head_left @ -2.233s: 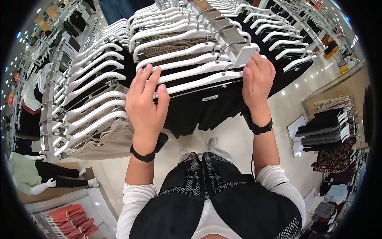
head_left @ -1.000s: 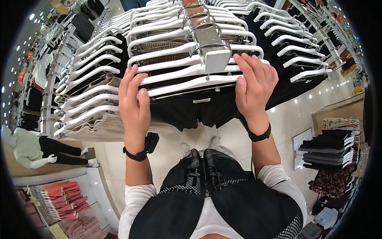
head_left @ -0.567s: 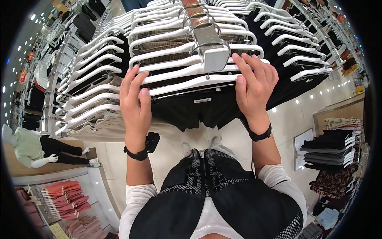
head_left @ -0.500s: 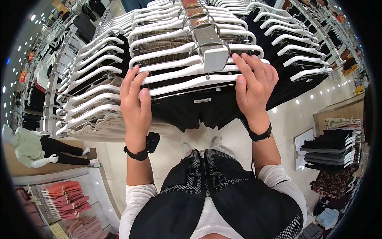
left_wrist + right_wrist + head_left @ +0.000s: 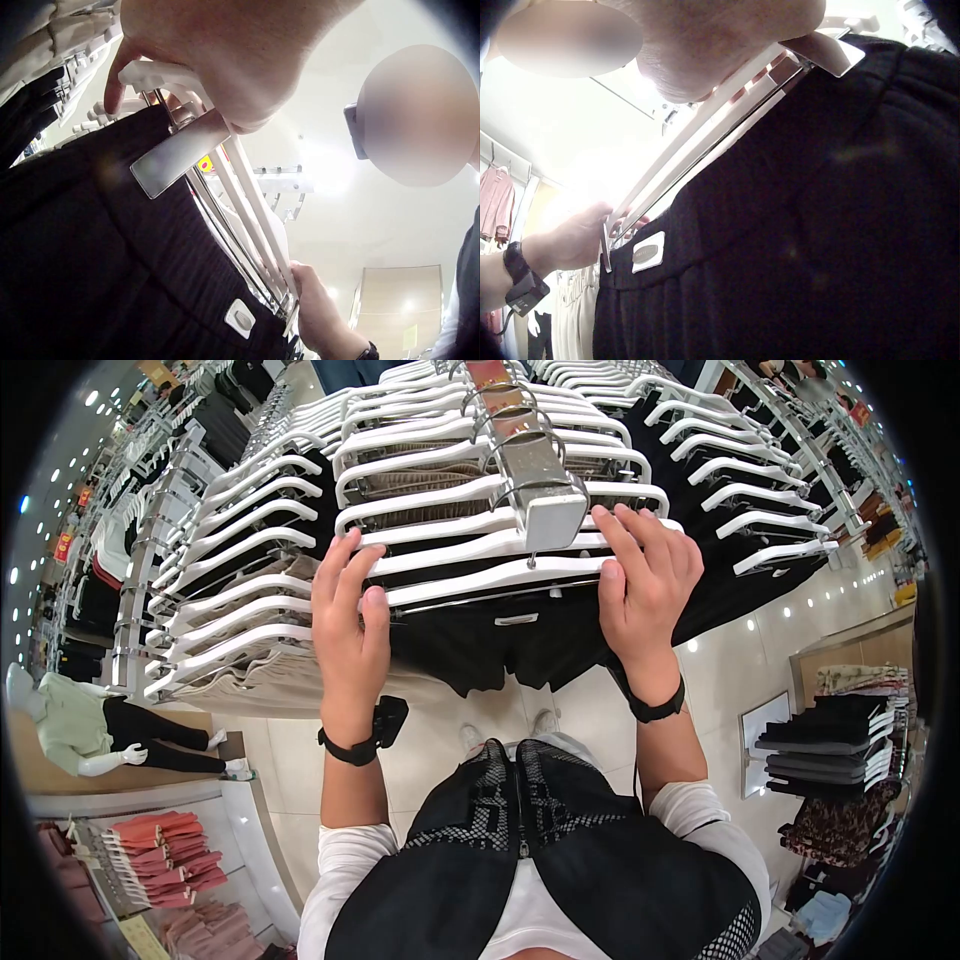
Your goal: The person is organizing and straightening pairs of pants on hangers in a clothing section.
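Observation:
In the head view my left hand [image 5: 350, 630] holds the left ends of the front white clothes hangers [image 5: 480, 582], fingers over the top and thumb on the near side. My right hand [image 5: 648, 600] holds the same hangers toward their right ends in a similar way. Black trousers [image 5: 460, 645] hang below from metal clips, one clip [image 5: 180, 154] large in the left wrist view. A small light label [image 5: 648, 252] sits on their waistband in the right wrist view. The front hanger's hook meets the underside of the metal rail end [image 5: 556, 520], between my hands.
More white hangers with brown and black garments fill the rail behind. Side rails carry beige trousers [image 5: 270, 685] on the left and black garments [image 5: 735, 585] on the right. A mannequin [image 5: 75, 725] and pink clothes [image 5: 165, 850] stand lower left; folded dark garments [image 5: 815, 745] hang at right.
Since the earliest frame the front hangers have come from a slant to nearly level, and the rail end sits farther left. Over the last half second both hands keep their hold, almost still.

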`<control>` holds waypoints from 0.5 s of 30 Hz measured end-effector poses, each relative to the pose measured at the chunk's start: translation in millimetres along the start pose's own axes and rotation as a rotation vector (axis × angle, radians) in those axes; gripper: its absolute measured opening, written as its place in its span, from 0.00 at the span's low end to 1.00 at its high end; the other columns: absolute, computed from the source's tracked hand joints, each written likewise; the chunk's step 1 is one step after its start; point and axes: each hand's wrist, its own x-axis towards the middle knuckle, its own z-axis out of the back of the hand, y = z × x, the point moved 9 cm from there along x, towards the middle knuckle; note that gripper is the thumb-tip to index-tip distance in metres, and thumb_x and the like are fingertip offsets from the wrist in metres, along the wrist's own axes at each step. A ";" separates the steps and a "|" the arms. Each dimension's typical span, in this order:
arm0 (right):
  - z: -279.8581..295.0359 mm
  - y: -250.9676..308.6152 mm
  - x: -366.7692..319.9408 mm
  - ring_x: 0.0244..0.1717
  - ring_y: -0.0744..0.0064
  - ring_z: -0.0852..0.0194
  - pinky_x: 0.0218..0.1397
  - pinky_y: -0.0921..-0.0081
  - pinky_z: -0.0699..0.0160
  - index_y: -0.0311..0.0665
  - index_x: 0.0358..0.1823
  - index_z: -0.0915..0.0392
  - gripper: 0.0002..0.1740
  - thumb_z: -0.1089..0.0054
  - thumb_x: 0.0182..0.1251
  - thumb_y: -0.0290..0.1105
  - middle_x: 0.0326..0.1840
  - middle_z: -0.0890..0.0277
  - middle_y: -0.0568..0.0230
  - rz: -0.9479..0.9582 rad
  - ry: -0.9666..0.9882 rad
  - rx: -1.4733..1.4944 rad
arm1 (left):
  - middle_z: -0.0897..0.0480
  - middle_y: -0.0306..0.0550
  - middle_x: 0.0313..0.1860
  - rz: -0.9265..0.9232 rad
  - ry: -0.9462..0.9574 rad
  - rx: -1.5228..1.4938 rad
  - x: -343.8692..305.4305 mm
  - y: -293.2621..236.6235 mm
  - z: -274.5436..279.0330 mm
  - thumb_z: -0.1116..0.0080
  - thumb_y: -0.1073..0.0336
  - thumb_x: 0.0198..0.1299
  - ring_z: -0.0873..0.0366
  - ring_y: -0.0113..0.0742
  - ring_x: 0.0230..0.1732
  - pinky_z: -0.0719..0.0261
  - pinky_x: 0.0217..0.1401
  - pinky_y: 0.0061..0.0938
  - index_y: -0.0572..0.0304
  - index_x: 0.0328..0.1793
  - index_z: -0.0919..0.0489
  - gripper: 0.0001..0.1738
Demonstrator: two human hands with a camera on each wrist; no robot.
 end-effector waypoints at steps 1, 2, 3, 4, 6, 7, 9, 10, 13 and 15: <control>0.0 0.2 0.4 0.64 0.63 0.24 0.72 0.58 0.41 0.49 0.61 0.12 0.21 0.46 0.72 0.38 0.59 0.16 0.68 0.000 -0.001 0.000 | 0.23 0.59 0.73 -0.004 -0.001 0.002 0.3 -0.4 0.3 0.51 0.66 0.72 0.31 0.61 0.78 0.34 0.79 0.48 0.61 0.65 0.18 0.20; 0.3 0.5 0.6 0.64 0.63 0.24 0.72 0.58 0.41 0.49 0.61 0.12 0.21 0.46 0.72 0.38 0.59 0.16 0.68 -0.001 -0.002 0.000 | 0.23 0.58 0.73 -0.009 -0.001 0.004 0.4 -0.9 0.5 0.51 0.66 0.72 0.31 0.60 0.78 0.34 0.79 0.48 0.61 0.65 0.18 0.20; 0.4 0.7 0.6 0.64 0.63 0.24 0.72 0.58 0.42 0.49 0.61 0.12 0.21 0.46 0.72 0.38 0.59 0.16 0.68 -0.002 -0.002 -0.001 | 0.23 0.58 0.73 -0.009 -0.004 0.001 0.3 -1.0 0.6 0.51 0.66 0.72 0.31 0.60 0.78 0.34 0.79 0.48 0.61 0.65 0.18 0.20; 0.3 0.5 0.5 0.64 0.63 0.24 0.72 0.58 0.42 0.49 0.61 0.12 0.21 0.46 0.71 0.38 0.59 0.16 0.68 -0.002 0.000 0.001 | 0.23 0.58 0.73 -0.010 -0.006 -0.002 0.1 -1.0 0.3 0.51 0.66 0.71 0.31 0.60 0.77 0.34 0.79 0.48 0.61 0.64 0.18 0.20; 0.1 0.0 0.3 0.64 0.63 0.24 0.72 0.58 0.42 0.49 0.61 0.12 0.21 0.46 0.71 0.38 0.59 0.16 0.68 -0.004 0.002 0.004 | 0.23 0.58 0.73 -0.010 -0.009 -0.005 0.4 -1.2 0.1 0.51 0.66 0.71 0.30 0.60 0.77 0.34 0.78 0.48 0.61 0.64 0.18 0.20; 0.1 -0.1 0.3 0.64 0.63 0.25 0.72 0.58 0.42 0.49 0.61 0.12 0.21 0.46 0.71 0.38 0.59 0.16 0.68 -0.004 0.002 0.006 | 0.23 0.59 0.73 -0.010 -0.009 -0.005 0.3 -1.4 0.2 0.51 0.66 0.71 0.30 0.60 0.77 0.34 0.78 0.48 0.61 0.64 0.18 0.20; 0.0 -0.2 0.7 0.64 0.63 0.25 0.72 0.57 0.42 0.49 0.61 0.12 0.21 0.46 0.71 0.38 0.59 0.16 0.67 -0.003 0.003 0.009 | 0.23 0.59 0.73 -0.010 -0.009 -0.007 0.6 -1.5 0.5 0.51 0.66 0.71 0.30 0.60 0.77 0.34 0.78 0.48 0.61 0.64 0.18 0.20; 0.0 -0.1 0.8 0.64 0.62 0.25 0.72 0.57 0.41 0.49 0.61 0.12 0.21 0.46 0.71 0.38 0.59 0.16 0.67 -0.004 0.005 0.007 | 0.23 0.59 0.73 -0.012 -0.010 -0.008 0.8 -1.6 0.7 0.51 0.66 0.71 0.30 0.60 0.77 0.34 0.78 0.48 0.61 0.64 0.18 0.20; -0.1 0.3 0.8 0.65 0.62 0.25 0.72 0.57 0.41 0.49 0.61 0.12 0.22 0.46 0.71 0.38 0.59 0.17 0.67 -0.005 0.009 0.006 | 0.23 0.59 0.73 -0.016 -0.008 -0.005 0.8 -1.2 0.6 0.50 0.66 0.71 0.30 0.61 0.77 0.33 0.78 0.48 0.61 0.64 0.18 0.20; -0.2 0.0 0.9 0.65 0.62 0.25 0.72 0.57 0.42 0.49 0.61 0.12 0.22 0.46 0.71 0.38 0.59 0.17 0.67 -0.007 0.009 0.009 | 0.23 0.59 0.73 -0.014 -0.007 -0.003 1.1 -1.2 0.6 0.50 0.66 0.71 0.30 0.61 0.77 0.33 0.78 0.48 0.61 0.64 0.18 0.20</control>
